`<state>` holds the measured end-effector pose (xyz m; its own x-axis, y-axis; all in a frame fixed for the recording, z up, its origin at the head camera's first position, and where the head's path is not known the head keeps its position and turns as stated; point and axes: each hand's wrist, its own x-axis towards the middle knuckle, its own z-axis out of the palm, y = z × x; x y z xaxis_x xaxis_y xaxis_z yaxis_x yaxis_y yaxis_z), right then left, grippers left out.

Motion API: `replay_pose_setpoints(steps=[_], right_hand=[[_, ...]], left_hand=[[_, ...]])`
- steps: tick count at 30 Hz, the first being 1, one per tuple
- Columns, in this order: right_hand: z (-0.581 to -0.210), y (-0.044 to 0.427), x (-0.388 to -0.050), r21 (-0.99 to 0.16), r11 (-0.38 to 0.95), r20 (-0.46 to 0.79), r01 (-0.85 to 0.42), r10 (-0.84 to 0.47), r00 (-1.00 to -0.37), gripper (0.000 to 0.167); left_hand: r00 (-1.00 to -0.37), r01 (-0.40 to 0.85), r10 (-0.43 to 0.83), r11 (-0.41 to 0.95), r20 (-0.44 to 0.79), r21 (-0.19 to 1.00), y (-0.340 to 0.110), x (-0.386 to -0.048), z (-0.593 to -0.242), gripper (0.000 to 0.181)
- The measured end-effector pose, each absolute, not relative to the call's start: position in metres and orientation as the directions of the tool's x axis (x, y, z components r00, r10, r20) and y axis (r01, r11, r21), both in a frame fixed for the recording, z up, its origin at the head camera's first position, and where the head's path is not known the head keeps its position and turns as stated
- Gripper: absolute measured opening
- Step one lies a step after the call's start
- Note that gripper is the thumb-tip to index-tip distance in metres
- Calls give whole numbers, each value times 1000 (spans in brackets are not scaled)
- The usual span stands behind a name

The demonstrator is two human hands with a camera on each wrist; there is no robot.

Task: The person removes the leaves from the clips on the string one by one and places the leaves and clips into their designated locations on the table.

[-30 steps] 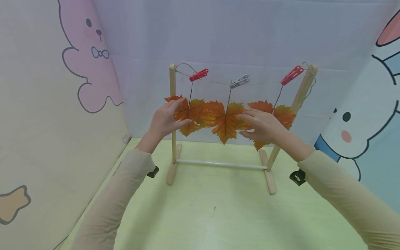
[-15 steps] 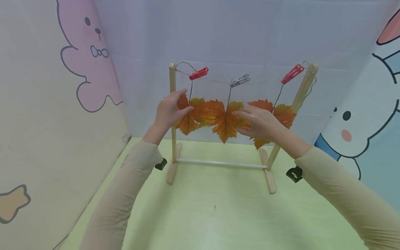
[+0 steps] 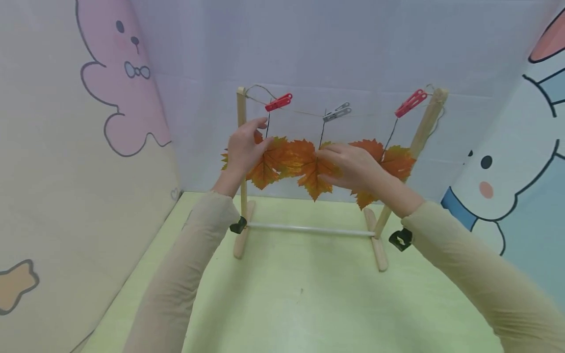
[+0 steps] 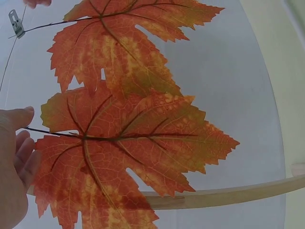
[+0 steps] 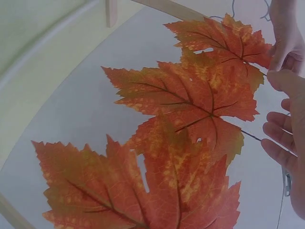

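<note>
Three orange artificial maple leaves hang by dark stems from a string. My left hand (image 3: 243, 149) is at the left leaf (image 3: 265, 171), thumb and fingers apart on either side of its stem (image 4: 52, 132). Over the middle leaf (image 3: 304, 159) lies my right hand (image 3: 353, 164), its thumb and fingertips near the stem base. In the right wrist view the fingers (image 5: 279, 136) are spread and the stem end is hidden behind them. The right leaf (image 3: 397, 161) is partly covered by that hand. A red clothespin (image 3: 279, 102), a grey clothespin (image 3: 337, 112) and another red clothespin (image 3: 410, 103) grip the stems.
The string runs between a left wooden post (image 3: 242, 110) and a right wooden post (image 3: 428, 120). A white rod (image 3: 309, 229) joins their feet low down, on a pale green table (image 3: 282, 294). Cartoon-printed walls stand at both sides, with a plain pale cloth behind.
My left hand has moved up and right to the left leaf's stem. The right hand has shifted left over the middle leaf, nearer its stem. The leaves hang much as before.
</note>
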<state>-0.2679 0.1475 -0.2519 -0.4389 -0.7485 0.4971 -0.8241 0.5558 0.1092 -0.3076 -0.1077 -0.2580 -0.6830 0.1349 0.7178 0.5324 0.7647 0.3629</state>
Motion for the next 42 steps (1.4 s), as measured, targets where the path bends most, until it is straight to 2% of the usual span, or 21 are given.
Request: replay_pose_setpoints(steps=[8,20,25,32,42], right_hand=[[-233,121,-271,76,514,536,-854,-743,-400,42],[-220,109,-275,29,510,642,-860,-669,-375,43],[-212,103,-277,13,522,660,-853,-645,-385,44],[-200,94,-280,-27,577,651,-816,-610,-453,43],[-193,86,-285,-23,596,676,-802,-582,-452,44]], left_hand=[[-717,474,74,781,693,408,-111,-312,-258,31],[-731,456,79,796,678,398,-110,-318,-258,27],[-727,457,78,796,682,396,-109,-318,-259,26],[-716,457,68,797,694,394,-108,-317,-259,24],[-707,462,80,805,703,373,-106,-315,-258,23]])
